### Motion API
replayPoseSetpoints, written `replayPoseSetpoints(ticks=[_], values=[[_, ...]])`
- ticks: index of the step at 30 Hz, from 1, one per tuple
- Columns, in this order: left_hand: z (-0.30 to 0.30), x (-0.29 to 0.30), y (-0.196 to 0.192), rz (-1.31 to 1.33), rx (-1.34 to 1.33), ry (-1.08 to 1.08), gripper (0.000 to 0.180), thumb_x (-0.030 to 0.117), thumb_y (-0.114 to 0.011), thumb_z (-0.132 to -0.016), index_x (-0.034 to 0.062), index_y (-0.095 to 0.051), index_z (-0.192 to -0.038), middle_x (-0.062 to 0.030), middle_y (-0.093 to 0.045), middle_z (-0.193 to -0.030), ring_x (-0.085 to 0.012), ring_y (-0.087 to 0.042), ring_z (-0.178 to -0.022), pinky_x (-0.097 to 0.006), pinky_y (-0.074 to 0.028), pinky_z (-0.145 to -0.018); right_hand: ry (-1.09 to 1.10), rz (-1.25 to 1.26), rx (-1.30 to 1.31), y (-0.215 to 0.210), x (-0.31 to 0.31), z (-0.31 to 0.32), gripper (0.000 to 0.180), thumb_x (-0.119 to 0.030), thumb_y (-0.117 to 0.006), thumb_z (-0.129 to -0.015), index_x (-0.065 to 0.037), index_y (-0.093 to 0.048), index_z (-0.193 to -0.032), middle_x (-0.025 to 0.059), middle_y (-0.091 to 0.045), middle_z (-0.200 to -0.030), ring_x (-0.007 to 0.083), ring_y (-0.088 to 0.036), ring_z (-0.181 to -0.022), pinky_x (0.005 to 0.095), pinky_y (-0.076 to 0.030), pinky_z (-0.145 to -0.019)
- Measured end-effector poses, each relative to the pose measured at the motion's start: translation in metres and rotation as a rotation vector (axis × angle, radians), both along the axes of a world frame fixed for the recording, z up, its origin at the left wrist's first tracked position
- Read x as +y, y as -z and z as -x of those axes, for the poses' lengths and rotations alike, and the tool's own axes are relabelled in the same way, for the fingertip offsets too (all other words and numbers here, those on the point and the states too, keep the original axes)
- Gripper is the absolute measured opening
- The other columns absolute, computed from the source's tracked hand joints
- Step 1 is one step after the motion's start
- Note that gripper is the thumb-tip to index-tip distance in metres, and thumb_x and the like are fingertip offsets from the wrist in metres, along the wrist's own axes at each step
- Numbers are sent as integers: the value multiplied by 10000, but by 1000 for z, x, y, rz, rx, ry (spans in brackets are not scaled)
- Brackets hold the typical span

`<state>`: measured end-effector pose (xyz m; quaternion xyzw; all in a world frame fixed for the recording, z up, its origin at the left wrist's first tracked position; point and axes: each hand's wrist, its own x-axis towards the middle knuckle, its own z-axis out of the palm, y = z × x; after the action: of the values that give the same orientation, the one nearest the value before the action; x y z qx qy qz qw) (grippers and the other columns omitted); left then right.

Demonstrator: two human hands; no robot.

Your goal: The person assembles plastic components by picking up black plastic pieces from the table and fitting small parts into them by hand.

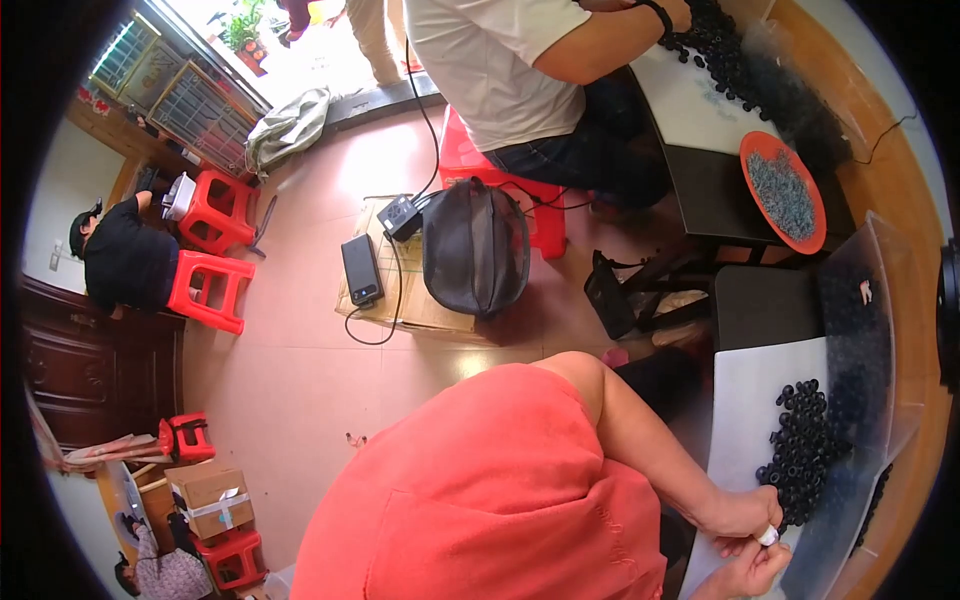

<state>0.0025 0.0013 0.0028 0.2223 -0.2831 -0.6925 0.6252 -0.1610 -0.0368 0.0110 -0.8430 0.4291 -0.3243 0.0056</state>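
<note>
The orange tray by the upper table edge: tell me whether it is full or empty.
Loaded, not empty. The orange tray has a heap of small grey parts covering most of its inside; only its rim shows bare.

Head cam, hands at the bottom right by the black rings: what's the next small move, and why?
Probably reach the left hand up a little into the pile of black rings for another piece. Both hands sit together at the pile's lower edge on the white sheet, the right hand just beneath. What the fingers pinch is too small to tell.
</note>
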Motion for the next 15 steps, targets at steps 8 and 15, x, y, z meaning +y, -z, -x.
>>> replayPoseSetpoints(ticks=[8, 15], values=[[-3, 3, 9, 65, -133, -64, 204, 138, -572, -862, 14, -581, -700, -55, -528, -544, -151, -547, -427, -305, -404, -368, -328, 249, -213, 9, -3, -20, 120, -96, -692, -831, -32, -608, -889, 90, -558, -787, 209, -520, -635, 324, -431, -545], [-20, 9, 4, 108, -157, 39, 224, 205, -541, -990, -1, -625, -1016, -65, -641, -803, -130, -635, -665, -246, -494, -506, -177, -8, -453, -87, -14, -51, 303, -82, -776, -730, -49, -474, -735, -31, -355, -623, 84, -325, -571, 249, -272, -518]])
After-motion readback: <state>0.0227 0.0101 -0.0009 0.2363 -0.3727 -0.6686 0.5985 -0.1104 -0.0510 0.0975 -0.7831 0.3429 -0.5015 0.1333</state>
